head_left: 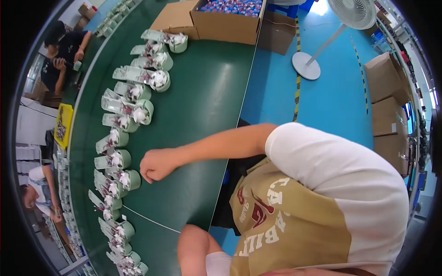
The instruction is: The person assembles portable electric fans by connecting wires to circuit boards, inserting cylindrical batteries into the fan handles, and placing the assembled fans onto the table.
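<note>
My right hand [159,165] hangs over the green work surface [198,96] with its fingers curled in; their inner side is hidden, so whatever they hold does not show. Just left of it stands a pale green round housing [133,179], with a small gap between them. This is one of a long row of such housings, each with white parts, dark red wires and a pale flat piece on its far side. Another housing [159,80] is farther up the row. Of my left arm [195,248] only a bent part shows at the lower edge; its hand is out of view.
An open cardboard box [228,25] full of small blue-and-red pieces stands at the top. Beyond the surface's right edge are a white standing fan [306,66] and stacked cartons [389,115]. Across the line, a person [60,60] works near a yellow tray [63,125]; another person [41,188] is below.
</note>
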